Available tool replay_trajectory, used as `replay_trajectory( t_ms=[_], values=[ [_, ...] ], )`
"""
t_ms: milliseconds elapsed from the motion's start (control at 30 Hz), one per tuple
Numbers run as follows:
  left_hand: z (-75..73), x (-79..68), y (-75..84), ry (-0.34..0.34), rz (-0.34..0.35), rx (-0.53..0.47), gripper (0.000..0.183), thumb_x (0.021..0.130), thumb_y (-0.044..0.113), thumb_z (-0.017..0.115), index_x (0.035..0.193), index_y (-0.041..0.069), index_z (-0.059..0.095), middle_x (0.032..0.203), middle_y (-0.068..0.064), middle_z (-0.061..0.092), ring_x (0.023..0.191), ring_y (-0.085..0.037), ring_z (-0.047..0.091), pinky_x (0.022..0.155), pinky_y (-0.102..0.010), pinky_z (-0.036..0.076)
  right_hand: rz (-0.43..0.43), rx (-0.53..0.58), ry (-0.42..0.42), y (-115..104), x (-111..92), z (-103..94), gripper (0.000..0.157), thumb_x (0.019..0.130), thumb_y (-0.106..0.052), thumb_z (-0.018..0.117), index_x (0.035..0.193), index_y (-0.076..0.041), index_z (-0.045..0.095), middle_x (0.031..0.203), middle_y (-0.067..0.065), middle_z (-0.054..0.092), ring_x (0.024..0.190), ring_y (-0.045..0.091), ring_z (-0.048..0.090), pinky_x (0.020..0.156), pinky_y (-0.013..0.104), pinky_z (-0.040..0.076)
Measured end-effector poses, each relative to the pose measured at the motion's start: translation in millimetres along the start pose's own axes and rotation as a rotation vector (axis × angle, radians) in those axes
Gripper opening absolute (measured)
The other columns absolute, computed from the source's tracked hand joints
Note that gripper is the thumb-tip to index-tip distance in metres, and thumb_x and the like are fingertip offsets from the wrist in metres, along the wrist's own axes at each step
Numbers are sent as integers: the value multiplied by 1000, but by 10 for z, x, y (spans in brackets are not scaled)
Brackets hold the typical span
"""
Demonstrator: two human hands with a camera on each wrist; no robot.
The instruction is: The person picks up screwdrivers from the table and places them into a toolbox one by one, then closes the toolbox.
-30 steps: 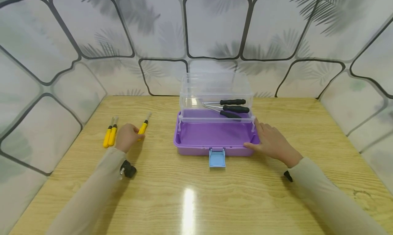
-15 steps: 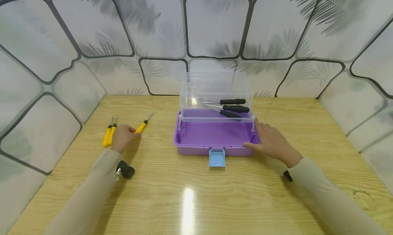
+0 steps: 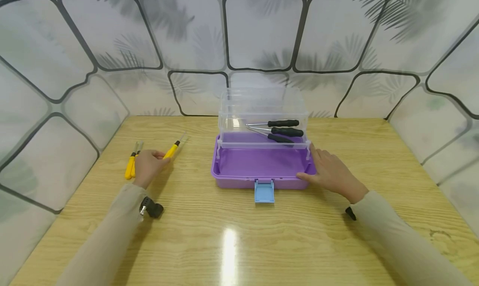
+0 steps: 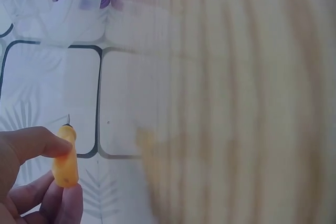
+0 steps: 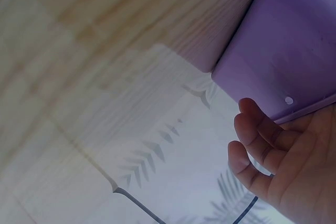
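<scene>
In the head view, my left hand [image 3: 149, 166] pinches a yellow-handled screwdriver [image 3: 172, 150] between thumb and fingers. The left wrist view shows the end of its yellow handle [image 4: 65, 169], with part of the shaft beyond. My right hand [image 3: 334, 173] rests against the right end of a purple toolbox [image 3: 239, 183], thumb on the front rim and the other fingers along the side. From the right wrist, those fingers [image 5: 257, 140] look loosely bent beside the purple wall [image 5: 283, 51]. Two more yellow-handled screwdrivers [image 3: 129, 166] lie left of my left hand, one partly hidden.
The toolbox's clear lid [image 3: 262, 101] stands raised at the back. Three black-handled screwdrivers [image 3: 287, 131] lie in its clear upper tray [image 3: 232, 145]. A light blue latch [image 3: 264, 192] hangs down in front. Behind the wooden table [image 3: 194, 236] is a patterned wall [image 3: 262, 32].
My left hand has drawn slightly left with the screwdriver, which now appears raised off the table, its tip pointing up and right. The right hand and toolbox have stayed put.
</scene>
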State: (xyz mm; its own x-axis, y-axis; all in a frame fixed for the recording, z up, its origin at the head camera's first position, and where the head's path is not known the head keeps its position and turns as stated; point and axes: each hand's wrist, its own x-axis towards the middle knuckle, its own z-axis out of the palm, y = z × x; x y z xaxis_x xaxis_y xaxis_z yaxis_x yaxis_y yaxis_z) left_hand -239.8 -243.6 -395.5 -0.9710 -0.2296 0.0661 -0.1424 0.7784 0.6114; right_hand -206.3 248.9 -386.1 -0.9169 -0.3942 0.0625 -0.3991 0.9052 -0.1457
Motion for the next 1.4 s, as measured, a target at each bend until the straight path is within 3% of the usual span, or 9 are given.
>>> replay_trajectory(
  t_ms=[233, 533, 733, 1033, 1400],
  values=[
    [-13, -20, 4, 41, 25, -27, 30, 79, 19, 72, 97, -5, 71, 90, -21, 71, 68, -19, 62, 54, -19, 43, 1, 0, 4, -1, 3, 9, 104, 83, -61, 57, 143, 15, 18, 127, 32, 52, 111, 44, 52, 96, 57, 41],
    [-82, -87, 69, 80, 120, -39, 28, 79, 16, 71, 99, -5, 70, 92, -23, 70, 78, -31, 64, 58, -18, 43, -8, -3, 5, -4, 1, 13, 105, 82, -61, 57, 143, 15, 18, 124, 31, 54, 109, 43, 53, 95, 56, 42],
    [-107, -107, 109, 138, 212, -63, 25, 78, 13, 71, 98, -3, 71, 90, -21, 71, 78, -30, 65, 59, -15, 43, -8, -4, 4, -4, 1, 14, 105, 82, -60, 58, 143, 15, 17, 125, 32, 53, 109, 43, 53, 94, 55, 42],
    [-153, -188, 213, 244, 323, -100, 20, 76, 7, 70, 93, -3, 71, 88, -20, 69, 76, -30, 64, 58, -2, 36, -1, 0, 3, 0, -1, 21, 105, 82, -61, 58, 143, 15, 17, 126, 32, 52, 111, 43, 52, 96, 56, 42],
    [-262, -260, 385, 340, 526, -82, 14, 73, 1, 69, 85, -4, 71, 81, -18, 67, 70, -30, 63, 60, -4, 38, 6, 0, 3, 3, 0, 13, 105, 82, -61, 58, 143, 15, 18, 126, 32, 52, 111, 43, 52, 96, 56, 42]
  ],
)
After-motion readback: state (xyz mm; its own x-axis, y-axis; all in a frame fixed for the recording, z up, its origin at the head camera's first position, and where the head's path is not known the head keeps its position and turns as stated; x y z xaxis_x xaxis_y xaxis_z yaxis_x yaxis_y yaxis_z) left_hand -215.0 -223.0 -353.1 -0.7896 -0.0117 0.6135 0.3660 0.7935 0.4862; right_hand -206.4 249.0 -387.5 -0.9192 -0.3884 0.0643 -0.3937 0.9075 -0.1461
